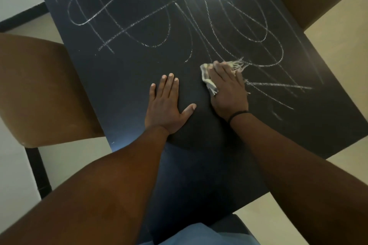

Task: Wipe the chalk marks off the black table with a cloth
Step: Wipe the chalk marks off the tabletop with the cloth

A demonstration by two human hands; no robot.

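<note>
The right hand (227, 87), fingers (219, 69) flat, presses the cloth (209, 81) on the surface (119, 77); the left hand (167, 103) lies splayed; bunching cloth risks smearing chalk (278, 84).

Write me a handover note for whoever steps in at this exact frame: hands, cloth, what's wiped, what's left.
Left hand: flat on the black table, fingers spread, holding nothing.
Right hand: pressing the cloth flat against the table, at the near edge of the chalk marks.
Done: the near part of the table around both hands shows no chalk.
Left: loops and strokes across the far half, plus lines to the right of the right hand. Most of the job remains.
Brown chairs stand at the table's sides.
</note>
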